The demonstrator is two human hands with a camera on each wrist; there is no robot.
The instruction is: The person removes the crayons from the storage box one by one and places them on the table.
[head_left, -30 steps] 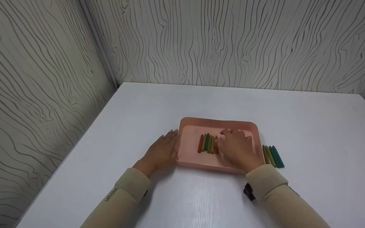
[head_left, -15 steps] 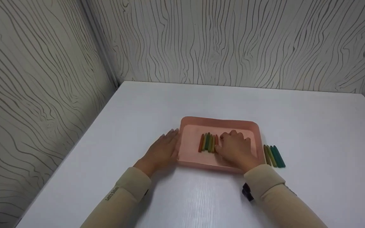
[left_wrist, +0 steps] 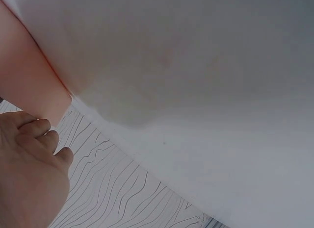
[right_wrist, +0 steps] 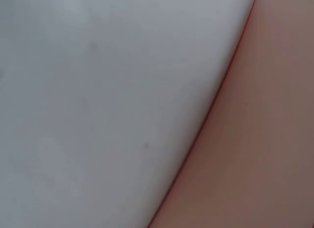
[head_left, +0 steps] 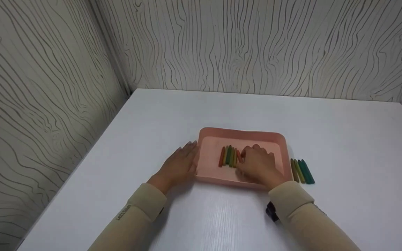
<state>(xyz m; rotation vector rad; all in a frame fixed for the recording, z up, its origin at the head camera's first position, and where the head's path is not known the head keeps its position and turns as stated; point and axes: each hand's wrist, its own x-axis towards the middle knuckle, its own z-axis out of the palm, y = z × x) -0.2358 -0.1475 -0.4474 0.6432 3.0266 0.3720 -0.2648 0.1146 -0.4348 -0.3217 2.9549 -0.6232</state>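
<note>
A shallow pink tray [head_left: 209, 169] lies on the white table. Inside it several crayons stand side by side in a row, from a red crayon [head_left: 221, 157] at the left past a green crayon [head_left: 229, 155]. My right hand [head_left: 259, 164] reaches into the tray and pinches the orange crayon [head_left: 239, 156] at the row's right end, which leans slightly; its lower part is hidden by the thumb. My left hand [head_left: 178, 165] rests with straight fingers against the tray's left wall. The left wrist view shows that hand [left_wrist: 32, 174] beside the tray wall [left_wrist: 29, 66].
Several more crayons [head_left: 302, 171], brown, yellowish and green, lie on the table just right of the tray. A wood-grain panel [head_left: 250, 48] rises behind the table, another at the left. The right wrist view holds only tray wall [right_wrist: 265, 135] and tabletop [right_wrist: 93, 100].
My right hand has shifted a little left and its fingers have drawn in at the row's right end. The orange crayon there now leans. My left hand keeps its place.
</note>
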